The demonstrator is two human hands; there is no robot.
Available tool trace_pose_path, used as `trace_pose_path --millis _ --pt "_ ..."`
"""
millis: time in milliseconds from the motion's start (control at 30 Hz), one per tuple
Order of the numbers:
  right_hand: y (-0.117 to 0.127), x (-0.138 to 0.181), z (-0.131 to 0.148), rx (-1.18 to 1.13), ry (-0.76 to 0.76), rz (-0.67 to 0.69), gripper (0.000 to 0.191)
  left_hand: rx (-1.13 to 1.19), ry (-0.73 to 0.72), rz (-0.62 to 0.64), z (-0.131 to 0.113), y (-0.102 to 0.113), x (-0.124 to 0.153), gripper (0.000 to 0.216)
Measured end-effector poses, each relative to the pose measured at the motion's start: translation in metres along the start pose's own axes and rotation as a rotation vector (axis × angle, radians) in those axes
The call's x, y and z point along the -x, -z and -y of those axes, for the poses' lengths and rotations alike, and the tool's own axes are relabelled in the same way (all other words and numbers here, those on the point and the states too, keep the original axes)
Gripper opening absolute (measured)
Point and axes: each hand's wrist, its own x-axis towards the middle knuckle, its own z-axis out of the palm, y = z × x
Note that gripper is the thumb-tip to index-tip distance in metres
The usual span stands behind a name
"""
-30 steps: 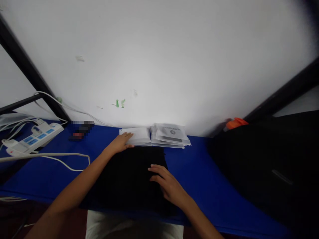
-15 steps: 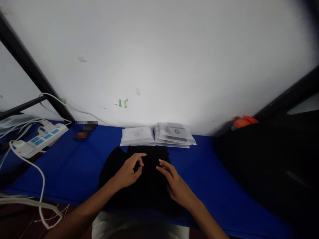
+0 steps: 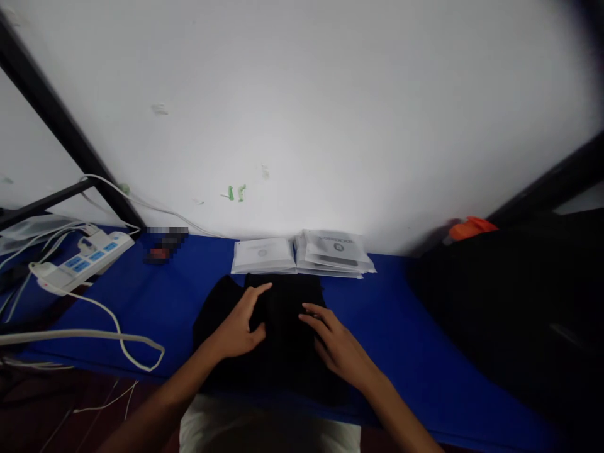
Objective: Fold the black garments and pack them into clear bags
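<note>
A folded black garment (image 3: 283, 308) lies on the blue table cover (image 3: 387, 327) in front of me. My left hand (image 3: 240, 324) rests flat on its left part, fingers stretched toward the far edge. On the garment's right part lies my right hand (image 3: 337, 346), fingers spread and pointing left. Neither hand holds anything. Just beyond the garment, two stacks of white plastic packets (image 3: 302, 255) lie against the wall.
A white power strip (image 3: 80, 261) with blue sockets and loose white cables (image 3: 94, 336) lies at the left. A black pile (image 3: 509, 314) with an orange object (image 3: 472, 228) behind it fills the right side. Black frame bars run along both sides.
My left hand came back from the white packets onto the black garment, then flattened out. The right hand shifted slightly on the cloth. The white cable at the left moved.
</note>
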Motion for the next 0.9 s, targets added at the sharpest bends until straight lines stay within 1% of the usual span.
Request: trace_pose_path --millis 67,100,200,233,267,333,367,433,500,600,667,700,733,767,800,833,867,900 --pt "0.001 -0.001 0.001 0.018 0.009 0.054 0.064 -0.047 -0.004 -0.014 0.003 0.011 0.004 0.074" --pt "0.001 -0.003 0.001 0.021 0.014 0.078 0.064 -0.085 0.001 -0.013 0.003 0.013 0.004 0.076" --pt "-0.001 -0.006 0.001 0.036 0.023 0.129 0.063 -0.267 0.035 0.041 0.002 0.008 -0.004 0.090" --pt "-0.002 -0.007 0.000 0.040 0.027 0.141 0.061 -0.338 0.048 0.072 0.002 0.004 -0.007 0.088" --pt "-0.003 -0.007 -0.001 0.040 0.032 0.150 0.059 -0.404 0.058 0.100 0.003 0.002 -0.010 0.081" --pt "-0.003 -0.007 -0.004 0.026 0.043 0.145 0.055 -0.487 0.074 0.120 0.008 0.002 -0.012 0.060" --pt "-0.002 -0.006 -0.006 0.011 0.047 0.136 0.054 -0.502 0.085 0.108 0.011 0.005 -0.011 0.053" --pt "0.001 -0.004 -0.010 -0.021 0.046 0.108 0.054 -0.495 0.118 0.061 0.018 0.018 -0.005 0.055" --pt "0.005 -0.003 -0.014 -0.042 0.039 0.066 0.054 -0.470 0.197 -0.012 0.022 0.035 0.004 0.061" --pt "0.011 -0.003 -0.022 -0.053 0.029 0.001 0.051 -0.471 0.420 -0.132 0.024 0.060 0.015 0.055" --pt "0.014 -0.004 -0.029 -0.053 0.012 -0.018 0.050 -0.532 0.599 -0.175 0.024 0.071 0.018 0.052" --pt "0.015 -0.004 -0.033 -0.051 -0.001 -0.019 0.050 -0.577 0.656 -0.189 0.024 0.074 0.020 0.054" --pt "0.016 -0.004 -0.037 -0.048 -0.014 -0.020 0.050 -0.634 0.674 -0.208 0.024 0.075 0.020 0.058" --pt "0.017 -0.004 -0.040 -0.049 -0.025 -0.023 0.050 -0.699 0.646 -0.232 0.025 0.076 0.021 0.062" --pt "0.019 -0.004 -0.042 -0.054 -0.032 -0.029 0.049 -0.757 0.571 -0.256 0.025 0.075 0.021 0.064" --pt "0.021 -0.004 -0.043 -0.067 -0.033 -0.032 0.048 -0.795 0.458 -0.265 0.026 0.073 0.021 0.064" --pt "0.023 -0.004 -0.043 -0.087 -0.033 -0.030 0.045 -0.803 0.324 -0.240 0.026 0.070 0.021 0.062" --pt "0.025 -0.004 -0.041 -0.111 -0.033 -0.019 0.042 -0.783 0.192 -0.183 0.025 0.067 0.020 0.059"
